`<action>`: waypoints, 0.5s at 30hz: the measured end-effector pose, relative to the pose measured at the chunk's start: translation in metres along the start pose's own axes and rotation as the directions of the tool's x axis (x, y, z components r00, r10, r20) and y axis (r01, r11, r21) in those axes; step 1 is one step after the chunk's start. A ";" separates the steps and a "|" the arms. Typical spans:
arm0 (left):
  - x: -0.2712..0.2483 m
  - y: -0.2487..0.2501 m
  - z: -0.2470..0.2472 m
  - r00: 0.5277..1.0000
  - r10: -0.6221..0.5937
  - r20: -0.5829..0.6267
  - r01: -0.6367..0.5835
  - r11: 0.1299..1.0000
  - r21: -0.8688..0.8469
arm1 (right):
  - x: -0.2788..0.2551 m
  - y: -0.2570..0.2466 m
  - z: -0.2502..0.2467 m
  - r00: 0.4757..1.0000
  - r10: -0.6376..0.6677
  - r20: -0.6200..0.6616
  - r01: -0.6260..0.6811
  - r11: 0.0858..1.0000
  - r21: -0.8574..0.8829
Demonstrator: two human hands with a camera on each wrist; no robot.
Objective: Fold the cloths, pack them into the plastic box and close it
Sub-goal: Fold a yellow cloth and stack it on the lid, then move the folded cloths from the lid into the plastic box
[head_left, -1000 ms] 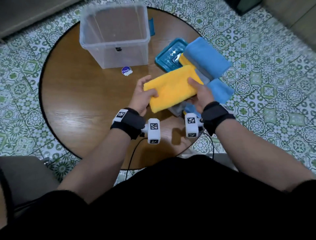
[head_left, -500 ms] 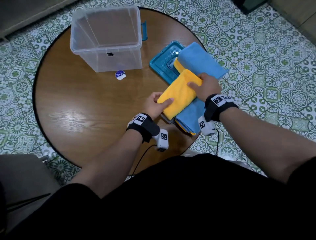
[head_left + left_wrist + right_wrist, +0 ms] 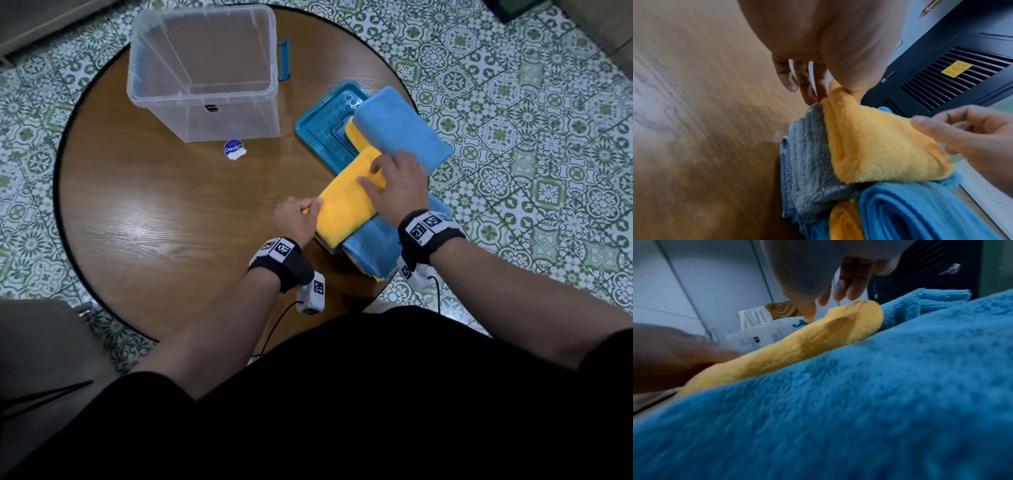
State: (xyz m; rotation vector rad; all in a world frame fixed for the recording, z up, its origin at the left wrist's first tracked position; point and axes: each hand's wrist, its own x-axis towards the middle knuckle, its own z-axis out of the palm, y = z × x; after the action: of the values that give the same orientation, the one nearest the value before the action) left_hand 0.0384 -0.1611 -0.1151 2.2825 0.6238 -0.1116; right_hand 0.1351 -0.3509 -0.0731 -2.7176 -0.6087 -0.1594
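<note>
A folded yellow cloth (image 3: 346, 205) (image 3: 875, 146) (image 3: 797, 352) lies on a stack of blue (image 3: 376, 245) (image 3: 879, 402), grey (image 3: 807, 154) and yellow cloths at the table's right front edge. My left hand (image 3: 296, 219) (image 3: 818, 48) pinches its near left corner between thumb and fingers. On the cloth's far end rests my right hand (image 3: 397, 181) (image 3: 972, 129) (image 3: 818, 272), palm down, its fingers only touching the top. The clear plastic box (image 3: 202, 75) stands open and empty at the back left. Its teal lid (image 3: 322, 133) lies beside it, under another folded blue cloth (image 3: 400, 126).
A round blue-and-white sticker (image 3: 234, 149) lies on the wooden table (image 3: 154, 222) in front of the box. The cloth stack overhangs the table's right edge above the tiled floor (image 3: 531, 137). A grey seat (image 3: 41, 342) is at my lower left.
The yellow cloth, held up in front of me a second ago, has gone right and down onto the stack. My right hand turned palm down on it; my left keeps the corner.
</note>
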 end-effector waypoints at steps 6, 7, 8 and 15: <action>0.024 0.001 -0.017 0.988 -0.010 0.152 -0.003 0.997 0.080 | -0.012 -0.010 0.018 0.941 0.020 0.338 0.017 0.994 -0.108; 0.036 0.000 -0.025 0.991 -0.012 0.132 0.000 0.996 0.088 | -0.010 -0.012 0.017 0.946 0.026 0.324 0.013 0.993 -0.118; 0.048 0.002 -0.036 0.997 -0.006 0.083 -0.001 0.996 0.091 | -0.009 -0.015 0.016 0.955 0.023 0.296 0.015 0.992 -0.123; 0.144 0.016 -0.129 0.911 0.171 -0.375 0.026 0.884 0.467 | -0.017 -0.017 0.015 0.979 -0.129 0.157 0.141 0.987 -0.070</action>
State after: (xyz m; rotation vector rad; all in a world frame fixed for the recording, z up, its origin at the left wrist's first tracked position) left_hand 0.1583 -0.0230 -0.0500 2.8271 0.7840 0.2963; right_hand 0.1126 -0.3375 -0.0845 -2.7847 -0.8492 -0.0098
